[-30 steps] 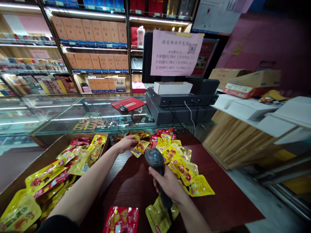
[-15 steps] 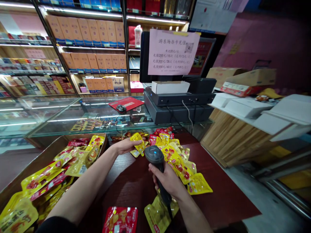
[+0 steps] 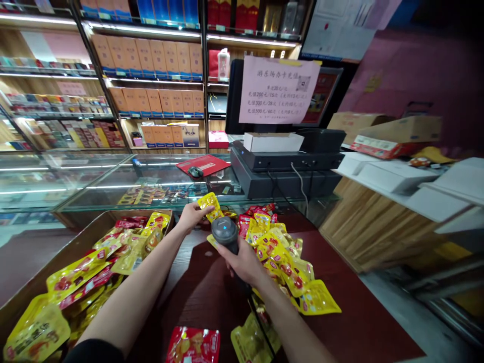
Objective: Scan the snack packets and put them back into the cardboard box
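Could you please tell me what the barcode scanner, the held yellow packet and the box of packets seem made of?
Barcode scanner: probably hard plastic, dark and smooth, with soft highlights.
Held yellow packet: seemingly glossy plastic film or foil laminate, given its bright glints.
Box of packets: likely matte brown cardboard, judging by its dull, thin walls.

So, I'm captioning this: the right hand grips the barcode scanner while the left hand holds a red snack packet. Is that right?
No: the snack packet in the left hand is yellow, not red, as the head view shows. The right hand grips the barcode scanner.
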`<state>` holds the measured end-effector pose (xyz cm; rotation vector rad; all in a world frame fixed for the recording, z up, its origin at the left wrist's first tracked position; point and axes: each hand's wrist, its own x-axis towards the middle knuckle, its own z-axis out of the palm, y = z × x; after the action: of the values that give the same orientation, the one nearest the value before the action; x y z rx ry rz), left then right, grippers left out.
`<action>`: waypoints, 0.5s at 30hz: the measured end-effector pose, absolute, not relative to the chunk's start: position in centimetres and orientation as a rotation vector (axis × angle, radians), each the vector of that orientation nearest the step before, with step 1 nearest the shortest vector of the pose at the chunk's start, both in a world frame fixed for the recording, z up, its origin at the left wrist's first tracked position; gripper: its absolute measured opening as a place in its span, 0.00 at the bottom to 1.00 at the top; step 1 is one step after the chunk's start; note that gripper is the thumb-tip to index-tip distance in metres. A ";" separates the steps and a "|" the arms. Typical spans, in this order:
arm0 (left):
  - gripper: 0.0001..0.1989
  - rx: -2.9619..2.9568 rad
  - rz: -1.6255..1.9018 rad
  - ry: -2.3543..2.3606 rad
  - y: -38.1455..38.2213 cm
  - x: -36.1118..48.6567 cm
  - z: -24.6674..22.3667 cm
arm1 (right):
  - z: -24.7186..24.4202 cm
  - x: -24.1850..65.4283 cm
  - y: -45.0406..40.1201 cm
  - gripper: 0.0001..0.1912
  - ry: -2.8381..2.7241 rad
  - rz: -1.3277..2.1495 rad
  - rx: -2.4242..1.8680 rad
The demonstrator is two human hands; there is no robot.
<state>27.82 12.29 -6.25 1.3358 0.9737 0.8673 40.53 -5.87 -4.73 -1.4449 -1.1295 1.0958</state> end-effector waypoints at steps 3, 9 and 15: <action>0.24 1.330 0.874 1.018 13.0 27.2 -6.4 | -5.4 39.5 -5.7 0.18 -1.220 1.076 -1.472; 0.24 1.315 0.755 1.038 13.4 26.6 -6.6 | -6.9 38.5 -5.2 0.18 -1.223 1.113 -1.476; 0.23 1.283 0.667 1.008 13.0 26.9 -6.3 | -7.7 38.6 -5.2 0.17 -1.206 1.167 -1.403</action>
<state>26.86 12.98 -6.32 1.2831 1.0081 0.6667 38.60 -5.21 -7.67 -1.4031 -1.2059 1.1674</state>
